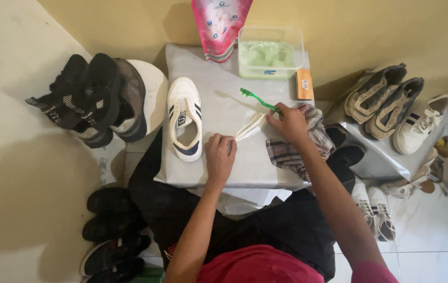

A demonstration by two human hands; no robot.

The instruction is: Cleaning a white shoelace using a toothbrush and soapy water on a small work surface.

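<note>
1. Left hand (pixel 218 157), nearest the wearer, at 6 o'clock on the counter (pixel 218 105). Fingers curled and pinched on the near end of a white strip (pixel 249 127), probably an insole or folded lace; cannot tell which.
2. Right hand (pixel 286 121), at about 3 o'clock from the left. Fingers closed on both the far end of the strip and the handle of a green brush (pixel 258 99). The hands are apart, with the strip stretched between them.
3. Strip: judged light, thin and limp. It sags unless held at both ends, so an end-to-end pinch suits it. Possibly damp and slick; not confirmable.
4. Brush: bristle head points to 11 o'clock, away from the strip. Judged light, stiff plastic; grip at mid-handle.
5. Plaid rag (pixel 297 144), under and beside the right hand, at 4 o'clock. Soft, crumpled.
6. White shoe (pixel 184 118), at 9 o'clock on the counter, opening up, apart from both hands. Judged light and semi-stiff; take it by the heel or collar.
7. Far edge, 12 o'clock: clear tub (pixel 271 52) of pale green liquid, pink pouch (pixel 218 26) leaning on the wall, orange block (pixel 304 84) at 1 o'clock.
8. More shoes lie off the counter on both sides.
</note>
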